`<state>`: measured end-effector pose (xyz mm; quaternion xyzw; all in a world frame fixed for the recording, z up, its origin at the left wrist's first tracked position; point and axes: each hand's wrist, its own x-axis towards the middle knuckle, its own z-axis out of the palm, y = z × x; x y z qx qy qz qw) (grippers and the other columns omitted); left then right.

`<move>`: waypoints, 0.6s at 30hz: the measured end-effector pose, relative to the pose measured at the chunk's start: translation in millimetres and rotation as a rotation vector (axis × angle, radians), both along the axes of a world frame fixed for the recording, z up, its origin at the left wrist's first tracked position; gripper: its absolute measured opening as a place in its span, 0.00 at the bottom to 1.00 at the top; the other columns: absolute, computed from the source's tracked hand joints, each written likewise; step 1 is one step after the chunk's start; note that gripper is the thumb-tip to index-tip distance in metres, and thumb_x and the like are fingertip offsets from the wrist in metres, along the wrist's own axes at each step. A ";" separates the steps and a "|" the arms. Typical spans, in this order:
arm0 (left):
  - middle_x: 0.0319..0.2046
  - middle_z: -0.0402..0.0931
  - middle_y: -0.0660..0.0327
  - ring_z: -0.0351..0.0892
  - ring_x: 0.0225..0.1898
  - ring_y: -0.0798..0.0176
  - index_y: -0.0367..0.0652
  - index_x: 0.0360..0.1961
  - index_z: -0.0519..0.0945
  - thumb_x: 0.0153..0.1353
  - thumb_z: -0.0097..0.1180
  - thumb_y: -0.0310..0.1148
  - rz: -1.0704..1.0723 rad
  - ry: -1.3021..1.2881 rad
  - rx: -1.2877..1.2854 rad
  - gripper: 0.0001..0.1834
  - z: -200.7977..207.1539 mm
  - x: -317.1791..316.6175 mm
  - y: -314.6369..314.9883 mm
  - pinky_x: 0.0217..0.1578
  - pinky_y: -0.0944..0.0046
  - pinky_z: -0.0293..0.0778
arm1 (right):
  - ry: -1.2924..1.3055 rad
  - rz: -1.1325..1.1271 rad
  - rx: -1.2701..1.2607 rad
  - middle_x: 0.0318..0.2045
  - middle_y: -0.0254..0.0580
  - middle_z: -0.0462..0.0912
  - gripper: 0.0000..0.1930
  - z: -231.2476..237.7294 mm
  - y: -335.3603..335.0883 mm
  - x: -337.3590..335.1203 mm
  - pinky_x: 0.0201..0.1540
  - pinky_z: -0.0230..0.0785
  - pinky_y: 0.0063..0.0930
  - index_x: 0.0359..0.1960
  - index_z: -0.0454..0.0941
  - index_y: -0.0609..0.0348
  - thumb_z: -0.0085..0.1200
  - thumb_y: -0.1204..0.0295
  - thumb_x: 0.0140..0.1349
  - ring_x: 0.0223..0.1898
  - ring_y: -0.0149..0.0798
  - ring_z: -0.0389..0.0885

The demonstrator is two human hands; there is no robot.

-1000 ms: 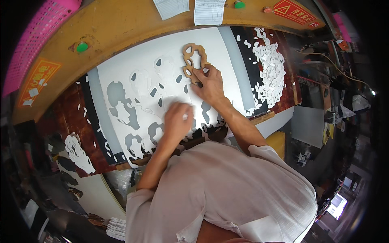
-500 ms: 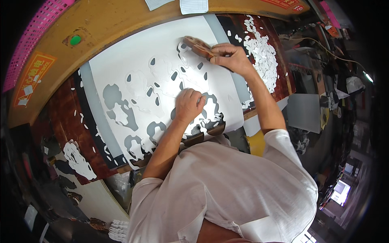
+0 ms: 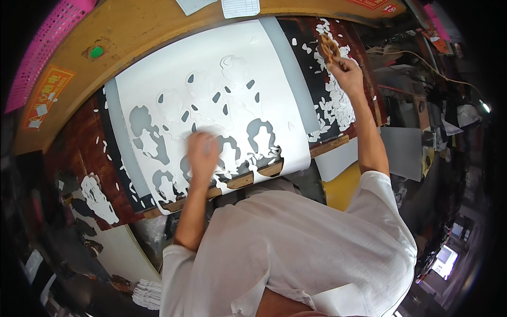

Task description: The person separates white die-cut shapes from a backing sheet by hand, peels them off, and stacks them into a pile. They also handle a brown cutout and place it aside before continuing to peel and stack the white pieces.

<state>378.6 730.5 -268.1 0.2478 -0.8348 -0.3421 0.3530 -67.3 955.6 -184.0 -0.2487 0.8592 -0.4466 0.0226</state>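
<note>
A brown openwork cutting die (image 3: 329,48) is pinched in my right hand (image 3: 346,75), held over the heap of small white cut pieces (image 3: 338,108) at the right. A large white sheet (image 3: 153,68) lies across a grey cutting board (image 3: 288,68). Dark cut-out openings run along its left side and near edge. Over its middle, several small dark holes and faint cut outlines show. My left hand (image 3: 203,150) is above the near middle of the sheet, smeared by motion, so its fingers cannot be made out.
A yellow-brown machine beam (image 3: 68,79) with a green button (image 3: 96,52) arches over the far side. At the left lies a stack of white cut shapes (image 3: 97,201). A wooden strip (image 3: 330,147) edges the table's near side. A pink basket (image 3: 47,42) stands far left.
My right hand has lifted the die off the sheet and carried it right, over the heap. My left hand has moved left and slightly nearer across the sheet.
</note>
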 end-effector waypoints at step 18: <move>0.14 0.70 0.69 0.64 0.14 0.75 0.45 0.23 0.77 0.75 0.51 0.55 0.678 -0.323 0.748 0.28 -6.9 219.7 -63.2 0.17 0.69 0.58 | -0.376 0.147 0.365 0.27 0.50 0.87 0.24 -57.0 64.8 176.8 0.39 0.79 0.36 0.41 0.88 0.63 0.62 0.50 0.65 0.31 0.45 0.87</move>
